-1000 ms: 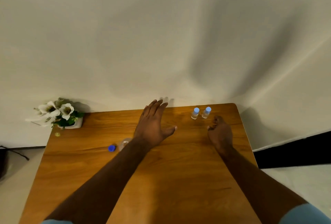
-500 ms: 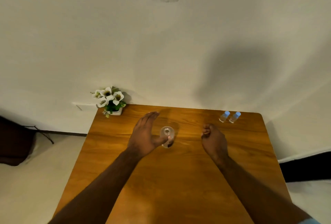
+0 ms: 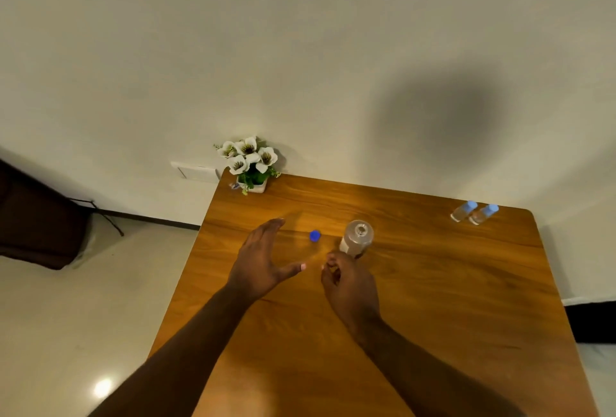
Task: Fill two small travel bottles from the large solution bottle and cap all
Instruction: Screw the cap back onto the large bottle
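Letting go of the large solution bottle (image 3: 356,238), the left hand (image 3: 263,261) now hovers open beside its blue cap (image 3: 314,235); the right hand (image 3: 350,286) stays loosely curled, empty. Both travel bottles (image 3: 474,212) stand capped far right, so only capping remains.

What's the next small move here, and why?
Probably the left hand, open beside it, should pick up the small blue cap lying on the wooden table. The large clear solution bottle stands uncapped, while both small travel bottles with light-blue caps already look capped. The right hand, loosely curled and empty, could steady the bottle.
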